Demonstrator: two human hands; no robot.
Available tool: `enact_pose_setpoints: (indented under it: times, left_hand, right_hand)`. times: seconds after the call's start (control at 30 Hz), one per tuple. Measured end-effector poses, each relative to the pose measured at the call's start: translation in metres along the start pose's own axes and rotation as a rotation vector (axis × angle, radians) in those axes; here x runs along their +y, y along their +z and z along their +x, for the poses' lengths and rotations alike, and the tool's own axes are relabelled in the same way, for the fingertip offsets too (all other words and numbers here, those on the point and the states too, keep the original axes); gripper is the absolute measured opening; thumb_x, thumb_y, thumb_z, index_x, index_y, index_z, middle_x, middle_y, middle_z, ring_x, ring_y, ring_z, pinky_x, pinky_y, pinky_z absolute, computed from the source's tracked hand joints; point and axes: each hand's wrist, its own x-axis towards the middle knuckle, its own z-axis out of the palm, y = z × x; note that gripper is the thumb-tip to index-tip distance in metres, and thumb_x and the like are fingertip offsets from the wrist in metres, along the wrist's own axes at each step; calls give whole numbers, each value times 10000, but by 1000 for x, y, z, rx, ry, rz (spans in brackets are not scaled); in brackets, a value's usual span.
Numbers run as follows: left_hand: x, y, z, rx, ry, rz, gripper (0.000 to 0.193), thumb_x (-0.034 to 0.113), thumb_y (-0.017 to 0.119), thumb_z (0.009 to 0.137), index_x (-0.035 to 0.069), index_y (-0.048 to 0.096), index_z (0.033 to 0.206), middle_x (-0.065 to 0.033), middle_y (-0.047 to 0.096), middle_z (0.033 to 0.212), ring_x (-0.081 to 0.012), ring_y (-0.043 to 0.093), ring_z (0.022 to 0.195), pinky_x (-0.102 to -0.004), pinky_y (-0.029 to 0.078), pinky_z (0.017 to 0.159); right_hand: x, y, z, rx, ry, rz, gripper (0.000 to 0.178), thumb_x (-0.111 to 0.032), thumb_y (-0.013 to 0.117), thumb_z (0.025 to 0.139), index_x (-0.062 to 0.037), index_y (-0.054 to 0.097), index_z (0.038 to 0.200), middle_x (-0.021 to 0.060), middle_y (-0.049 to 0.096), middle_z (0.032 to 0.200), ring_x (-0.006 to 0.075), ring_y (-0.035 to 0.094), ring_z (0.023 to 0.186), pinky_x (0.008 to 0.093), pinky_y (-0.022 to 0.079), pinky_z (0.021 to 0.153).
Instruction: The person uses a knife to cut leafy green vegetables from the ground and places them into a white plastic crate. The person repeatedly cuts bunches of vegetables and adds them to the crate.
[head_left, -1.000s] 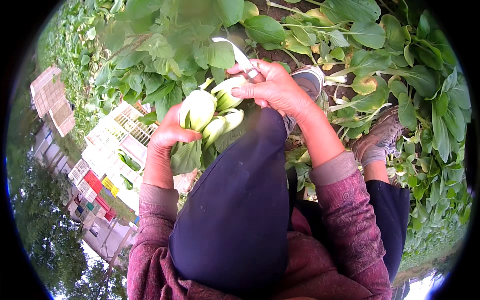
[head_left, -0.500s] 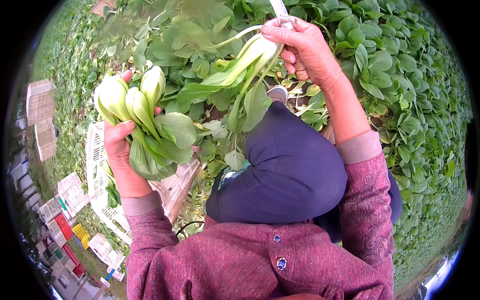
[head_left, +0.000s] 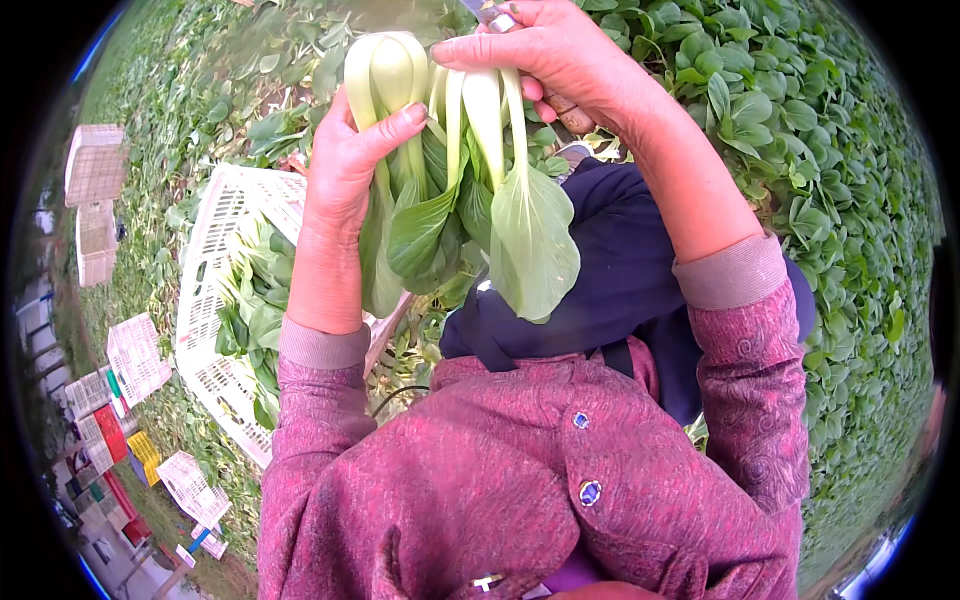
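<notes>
My left hand (head_left: 340,170) is closed around a bunch of bok choy (head_left: 392,72), pale stem bases up and green leaves hanging down. Right beside it, my right hand (head_left: 565,65) pinches another bok choy (head_left: 483,115) near its base, its leaves drooping over my knee. The same hand also grips a small knife (head_left: 492,16), whose metal part shows at the top edge; most of its handle is hidden by my fingers. Both bunches are side by side and seem to touch. A white slatted crate (head_left: 200,290) stands by my left forearm, with cut bok choy (head_left: 255,285) inside.
Dense rows of growing bok choy (head_left: 790,130) cover the right side. Loose leaves and cut plants (head_left: 270,130) lie on the ground ahead. Farther left stand pale crates (head_left: 96,165), a red crate (head_left: 110,432) and a yellow crate (head_left: 144,457). My bent knee (head_left: 620,250) is below my hands.
My left hand has moved right and turned the bunch upright, and the right hand has come down left, bringing its bok choy beside it. More of the crate's contents now shows.
</notes>
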Motion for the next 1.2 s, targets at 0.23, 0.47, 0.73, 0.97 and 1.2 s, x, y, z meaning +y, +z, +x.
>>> enact_pose_setpoints:
  times: [0.23, 0.47, 0.73, 0.97, 1.2]
  left_hand:
    - [-44, 6, -35, 35, -22, -57, 708, 106, 822, 652, 0, 432, 1233, -77, 563, 1122, -176, 566, 990, -316, 446, 907]
    - [-64, -20, -34, 133, -49, -66, 624, -2, 726, 634, -23, 461, 1199, -92, 587, 1081, -182, 590, 970, -322, 461, 895]
    - [-65, -50, -44, 89, -82, -49, 575, 20, 683, 654, -34, 483, 1190, -97, 611, 1068, -177, 604, 954, -321, 466, 886]
    - [-52, -45, -61, -110, -188, -377, 638, 115, 673, 672, -47, 460, 1252, -145, 623, 1062, -230, 649, 899, -341, 542, 798]
    - [-42, -28, -92, 104, -96, -593, 699, 336, 687, 729, -5, 448, 1291, -212, 580, 1142, -336, 622, 982, -434, 534, 871]
  right_hand:
    - [16, 30, 5, 41, 125, -113, 379, -362, 693, 788, -66, 544, 604, 5, 464, 470, 103, 444, 321, 243, 319, 274]
    - [21, 27, 6, -136, 194, -252, 294, -277, 718, 764, -48, 578, 644, -2, 467, 474, 93, 454, 341, 239, 305, 284]
    - [20, 42, 1, -226, 132, -75, 106, -104, 652, 709, -40, 614, 784, -18, 456, 482, 66, 411, 339, 220, 290, 292]
    - [22, 38, -4, -472, 106, 289, 402, -1, 627, 689, 37, 552, 1082, -12, 487, 553, 38, 386, 347, 181, 284, 292]
    - [18, 8, -8, -16, -226, 241, 271, -42, 682, 726, 4, 573, 970, 4, 536, 593, 48, 416, 377, 189, 332, 326]
